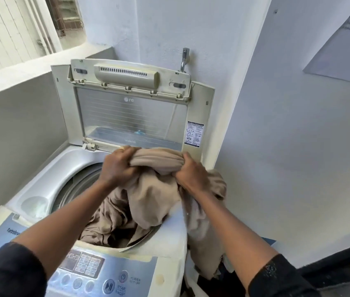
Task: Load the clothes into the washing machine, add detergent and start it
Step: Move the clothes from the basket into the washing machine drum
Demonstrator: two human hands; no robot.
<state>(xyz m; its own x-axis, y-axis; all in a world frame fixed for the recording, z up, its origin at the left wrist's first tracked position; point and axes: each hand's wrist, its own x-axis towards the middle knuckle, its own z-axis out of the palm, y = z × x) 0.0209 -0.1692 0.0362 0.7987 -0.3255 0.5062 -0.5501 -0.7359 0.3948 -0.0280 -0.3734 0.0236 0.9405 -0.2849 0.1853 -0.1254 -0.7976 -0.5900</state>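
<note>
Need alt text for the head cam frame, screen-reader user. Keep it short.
Both hands, left hand and right hand, grip a bunched beige cloth over the open drum of a top-loading washing machine; part of the cloth lies in the drum and part hangs over the machine's right edge. The lid stands raised against the wall, and the control panel is nearest the camera.

Drum floor hidden under beige cloth (148, 200), wall notice (345, 46) cropped (text blurred)

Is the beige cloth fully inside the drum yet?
No. Both hands, left and right, grip the beige cloth above the drum; part hangs over the machine's right edge.
</note>
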